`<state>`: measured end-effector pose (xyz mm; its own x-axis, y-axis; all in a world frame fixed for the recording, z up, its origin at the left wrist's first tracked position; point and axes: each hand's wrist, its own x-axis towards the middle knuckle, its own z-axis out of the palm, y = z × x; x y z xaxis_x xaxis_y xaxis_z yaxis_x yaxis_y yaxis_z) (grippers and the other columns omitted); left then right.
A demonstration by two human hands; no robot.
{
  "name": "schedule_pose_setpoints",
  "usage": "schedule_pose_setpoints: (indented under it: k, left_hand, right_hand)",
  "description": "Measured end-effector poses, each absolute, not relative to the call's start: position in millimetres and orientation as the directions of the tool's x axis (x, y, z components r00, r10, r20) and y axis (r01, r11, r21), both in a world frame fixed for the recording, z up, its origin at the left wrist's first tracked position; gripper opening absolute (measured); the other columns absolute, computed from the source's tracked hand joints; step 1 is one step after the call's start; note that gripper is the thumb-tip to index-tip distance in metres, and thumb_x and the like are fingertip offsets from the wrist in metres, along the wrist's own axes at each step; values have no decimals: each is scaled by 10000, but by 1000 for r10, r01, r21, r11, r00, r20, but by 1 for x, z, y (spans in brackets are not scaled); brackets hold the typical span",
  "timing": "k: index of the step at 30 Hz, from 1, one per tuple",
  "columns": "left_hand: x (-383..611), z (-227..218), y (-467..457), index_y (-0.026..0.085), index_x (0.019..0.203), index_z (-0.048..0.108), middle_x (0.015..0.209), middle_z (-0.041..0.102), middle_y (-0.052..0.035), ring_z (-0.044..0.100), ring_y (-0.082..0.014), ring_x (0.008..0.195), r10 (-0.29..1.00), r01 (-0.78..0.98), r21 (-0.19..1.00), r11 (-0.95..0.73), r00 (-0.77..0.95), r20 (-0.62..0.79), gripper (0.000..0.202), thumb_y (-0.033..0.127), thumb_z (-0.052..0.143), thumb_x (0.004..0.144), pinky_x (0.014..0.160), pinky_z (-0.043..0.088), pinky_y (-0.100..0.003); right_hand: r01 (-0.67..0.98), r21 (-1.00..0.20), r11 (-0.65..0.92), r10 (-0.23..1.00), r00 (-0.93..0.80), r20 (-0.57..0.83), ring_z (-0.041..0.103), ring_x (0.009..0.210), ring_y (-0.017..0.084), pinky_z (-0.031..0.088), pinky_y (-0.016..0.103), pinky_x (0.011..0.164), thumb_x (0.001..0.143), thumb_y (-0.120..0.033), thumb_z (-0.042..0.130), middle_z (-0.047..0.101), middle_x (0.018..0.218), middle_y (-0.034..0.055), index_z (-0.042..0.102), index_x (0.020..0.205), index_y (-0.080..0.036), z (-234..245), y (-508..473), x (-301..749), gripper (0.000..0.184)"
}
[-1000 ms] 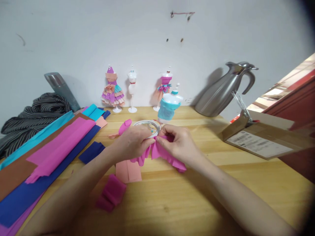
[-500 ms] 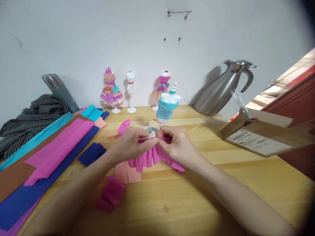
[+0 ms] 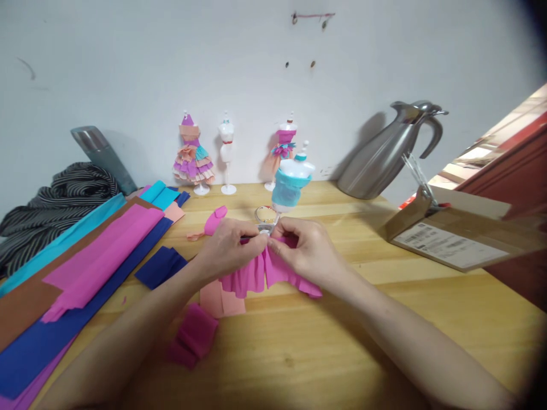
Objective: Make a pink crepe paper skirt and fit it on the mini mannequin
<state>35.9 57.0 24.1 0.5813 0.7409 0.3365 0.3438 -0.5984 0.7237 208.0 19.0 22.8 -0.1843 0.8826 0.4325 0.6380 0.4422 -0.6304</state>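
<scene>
Both hands meet over the middle of the table, fingers closed in pinches. My left hand [image 3: 231, 246] grips the upper edge of a pink pleated crepe paper strip [image 3: 253, 278], whose folds hang down. On the strip's other side, my right hand [image 3: 306, 246] pinches the same edge close to my left fingertips. A greyish ring, seemingly a tape roll [image 3: 265, 227], shows partly behind the fingers; most of it is hidden. Just beyond my right hand a small white dress-form mannequin [image 3: 287, 191] wears a turquoise paper top and leans slightly; its base is hidden.
Crepe paper sheets [image 3: 106, 245] and a striped cloth [image 3: 81, 191] lie left, near a bottle [image 3: 102, 156]. More mannequins [image 3: 194, 154] stand by the wall. A steel jug [image 3: 380, 159] and an open cardboard box [image 3: 453, 239] stand right. Paper pieces [image 3: 196, 333] lie nearer.
The ring by my left fingers has tipped and drawn behind them, so less of it shows. Both hands keep their pinch on the pink strip, nearly unmoved.
</scene>
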Motion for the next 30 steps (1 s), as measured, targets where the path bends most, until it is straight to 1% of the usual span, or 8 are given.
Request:
schedule_pose_setpoints:
  k: [4,9,13,18,21,24,27,30]
  left_hand:
    - [38,23,57,180,541,260,547,215,50,235,-68,530,732,313,731,-606,580,358,388,293,508,818,491,158,-246]
    - [38,16,61,178,531,245,521,221,54,226,-63,505,714,354,657,-666,556,425,346,197,465,798,486,154,-249]
    - [37,17,62,176,534,249,497,237,54,232,-62,485,689,382,603,-700,583,430,361,230,430,842,480,159,-248]
    - [35,21,63,166,536,285,503,260,51,247,-64,496,681,397,578,-713,589,436,379,249,440,871,491,175,-243]
    - [32,22,65,162,532,292,502,271,50,251,-64,502,674,409,550,-728,572,468,364,215,451,854,497,182,-239]
    - [31,25,66,159,535,310,505,291,50,262,-63,506,670,407,543,-734,560,487,346,195,457,847,500,195,-230]
    - [30,27,66,161,539,308,509,298,49,276,-62,506,666,387,554,-737,557,497,346,191,455,850,499,205,-224]
    - [30,28,66,161,538,306,506,296,50,278,-63,504,655,392,536,-748,564,502,352,192,461,853,499,207,-224]
  right_hand:
    - [638,-625,449,881,-201,428,399,510,107,282,251,520,771,-193,540,475,534,-27,482,597,-192,22,20,208,183]
    - [649,-633,422,894,-182,409,386,507,103,280,254,523,759,-184,548,458,529,-31,451,579,-198,23,20,208,205]
    - [635,-657,406,906,-186,380,400,523,106,291,252,523,766,-227,567,468,542,-28,468,594,-193,23,23,210,202]
    - [521,-755,399,917,-225,329,383,536,100,306,244,509,780,-349,588,448,557,-28,440,582,-198,23,31,222,289]
    - [512,-783,354,935,-198,293,379,543,103,296,245,501,771,-378,593,448,568,-23,461,593,-195,27,34,229,287]
    - [508,-799,323,943,-244,227,348,533,98,267,246,488,775,-411,598,395,561,-37,434,582,-201,31,35,235,329]
    - [501,-806,314,939,-289,186,334,522,93,247,246,480,777,-415,595,358,556,-47,407,570,-206,32,36,238,348]
    - [497,-815,298,944,-277,176,355,522,96,254,246,478,769,-390,585,382,563,-40,441,576,-198,33,37,240,308]
